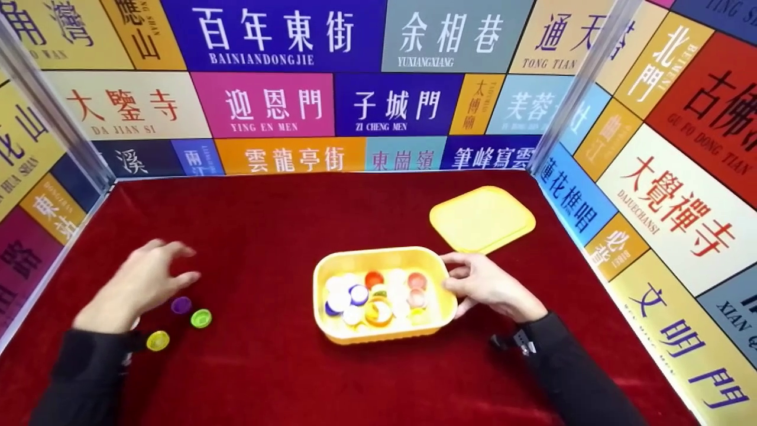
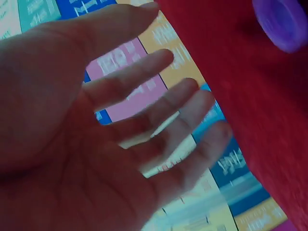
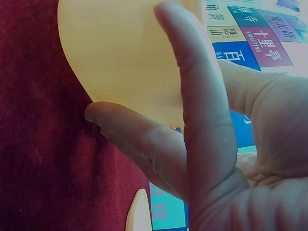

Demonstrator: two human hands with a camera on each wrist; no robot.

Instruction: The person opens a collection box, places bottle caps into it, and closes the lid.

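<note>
A yellow plastic box [image 1: 384, 338] holds several small round plastic caps in white, blue, red, pink and yellow. My right hand [image 1: 488, 284] grips the box's right end; in the right wrist view its fingers [image 3: 204, 96] lie against the smooth outer wall. On the left, my left hand [image 1: 145, 278] hovers with fingers spread and holds nothing. Closest to it is a purple cap [image 1: 181, 305], also at the upper right corner of the left wrist view. Beside that lie a green cap [image 1: 201, 318] and a yellow cap [image 1: 158, 341]. A pale thing by the left wrist is mostly hidden.
A yellow lid [image 1: 482, 219] lies flat behind the box, to the right. Dark red cloth [image 1: 254, 236] covers the table. Colourful panels with printed characters [image 1: 266, 106] stand upright along the back and both sides.
</note>
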